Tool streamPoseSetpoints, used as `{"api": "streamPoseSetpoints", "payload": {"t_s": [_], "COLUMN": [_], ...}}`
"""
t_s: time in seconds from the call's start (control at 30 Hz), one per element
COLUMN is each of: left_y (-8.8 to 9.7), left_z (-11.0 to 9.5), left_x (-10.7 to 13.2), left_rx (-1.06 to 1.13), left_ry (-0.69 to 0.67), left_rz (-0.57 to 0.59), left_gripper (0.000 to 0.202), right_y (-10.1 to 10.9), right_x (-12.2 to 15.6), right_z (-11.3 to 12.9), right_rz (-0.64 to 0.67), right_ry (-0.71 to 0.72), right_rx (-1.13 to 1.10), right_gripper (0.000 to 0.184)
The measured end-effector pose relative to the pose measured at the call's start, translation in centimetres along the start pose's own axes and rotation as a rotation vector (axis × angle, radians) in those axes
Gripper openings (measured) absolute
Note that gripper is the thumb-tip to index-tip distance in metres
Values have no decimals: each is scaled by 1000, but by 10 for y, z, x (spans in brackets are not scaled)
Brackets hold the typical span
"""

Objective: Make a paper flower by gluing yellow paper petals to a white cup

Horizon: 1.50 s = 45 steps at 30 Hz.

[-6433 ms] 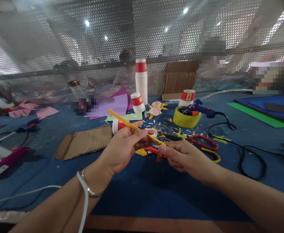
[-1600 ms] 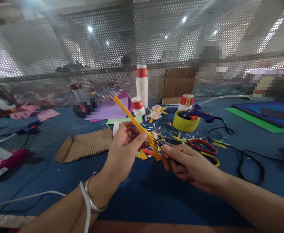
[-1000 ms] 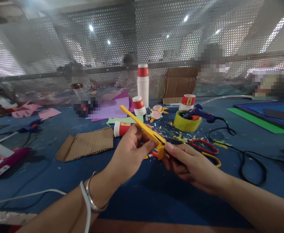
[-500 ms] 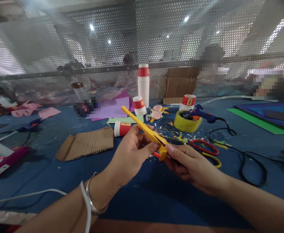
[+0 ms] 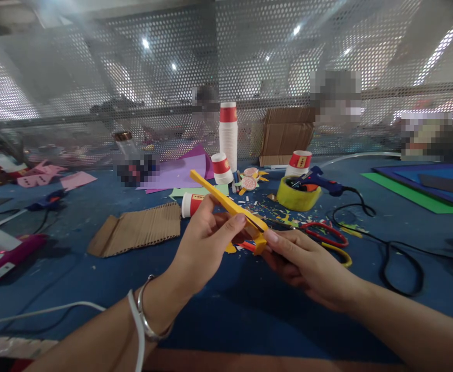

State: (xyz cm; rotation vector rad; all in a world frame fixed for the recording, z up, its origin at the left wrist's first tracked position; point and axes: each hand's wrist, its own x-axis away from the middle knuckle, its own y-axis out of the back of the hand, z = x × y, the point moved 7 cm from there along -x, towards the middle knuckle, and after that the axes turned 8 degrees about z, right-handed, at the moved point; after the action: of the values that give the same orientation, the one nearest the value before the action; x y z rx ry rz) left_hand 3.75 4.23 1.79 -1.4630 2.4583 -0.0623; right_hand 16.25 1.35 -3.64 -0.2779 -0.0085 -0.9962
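Note:
My left hand (image 5: 205, 245) pinches a long yellow paper strip (image 5: 220, 199) that slants up to the left over the blue table. My right hand (image 5: 301, 261) is closed around a small dark cutting tool whose blades meet the strip's lower end near a short hanging piece (image 5: 260, 244). Both hands hover above the table's middle, fingertips almost touching.
Red and yellow scissors (image 5: 325, 236) lie right of my hands among paper scraps. Behind stand a yellow tape roll (image 5: 298, 195), a blue glue gun (image 5: 321, 178) with black cord (image 5: 389, 243), red-and-white paper cups (image 5: 227, 134), corrugated cardboard (image 5: 137, 228) and coloured paper sheets (image 5: 423, 183).
Over the last seconds the strip tilted steeper, then lowered a little. A short end piece now hangs bent at the blades. Both hands stayed in nearly the same place.

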Motion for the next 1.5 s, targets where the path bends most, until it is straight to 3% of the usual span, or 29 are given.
{"api": "streamPoseSetpoints", "payload": {"t_s": [0.43, 0.77, 1.17, 1.5], "left_y": [-2, 2, 0, 7], "left_z": [1, 6, 4, 9], "left_x": [-1, 1, -2, -2], "left_rx": [25, -22, 46, -9], "left_ry": [-32, -15, -13, 36], "left_rz": [15, 6, 17, -45], "left_gripper": [8, 11, 7, 14], "right_y": [0, 6, 4, 3], "right_x": [1, 0, 0, 0], "right_z": [-2, -2, -4, 0], "right_rz": [-8, -118, -88, -100], "right_ry": [-21, -9, -28, -7], "right_rx": [-41, -54, -45, -50], "right_gripper": [56, 56, 61, 60]}}
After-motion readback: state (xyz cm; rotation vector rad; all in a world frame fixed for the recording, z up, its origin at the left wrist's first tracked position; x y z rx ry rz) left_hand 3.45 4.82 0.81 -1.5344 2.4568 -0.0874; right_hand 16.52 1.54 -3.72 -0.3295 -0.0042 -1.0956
